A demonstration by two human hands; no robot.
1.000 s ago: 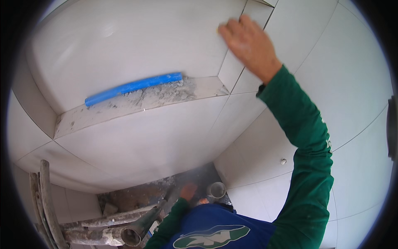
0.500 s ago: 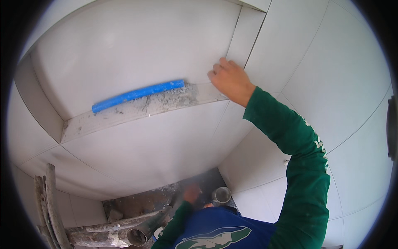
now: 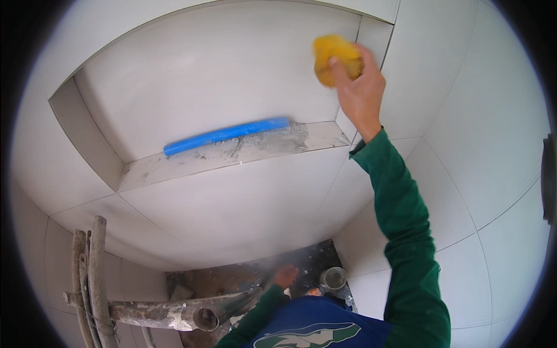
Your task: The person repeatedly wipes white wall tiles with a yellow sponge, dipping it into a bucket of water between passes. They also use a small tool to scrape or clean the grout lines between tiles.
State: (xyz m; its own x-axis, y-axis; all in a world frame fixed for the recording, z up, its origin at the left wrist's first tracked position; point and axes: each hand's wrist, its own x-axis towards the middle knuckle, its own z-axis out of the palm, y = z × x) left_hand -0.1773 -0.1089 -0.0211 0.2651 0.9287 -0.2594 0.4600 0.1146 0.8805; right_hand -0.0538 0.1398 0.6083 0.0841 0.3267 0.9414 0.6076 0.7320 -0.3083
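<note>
My right hand [image 3: 360, 87] is raised in a green sleeve and grips a yellow sponge [image 3: 333, 58] against the white tile at the right inner corner of a recessed wall niche [image 3: 220, 81]. A blue rod [image 3: 226, 134] lies along the back of the niche's sill [image 3: 232, 159], which is smeared with grey mortar. My left hand [image 3: 285, 275] hangs low by my waist, near the dark floor; its fingers are too small and blurred to tell what they do.
White tiled walls [image 3: 464, 145] surround me. Below lie a grey metal pipe [image 3: 174, 316] with an open end, a round pipe stub [image 3: 333, 278] in the dark floor, and upright wooden sticks [image 3: 87, 272] at the lower left.
My right hand has risen from the niche's sill corner up to the upper right corner, and the yellow sponge now shows in it. The view has tilted slightly.
</note>
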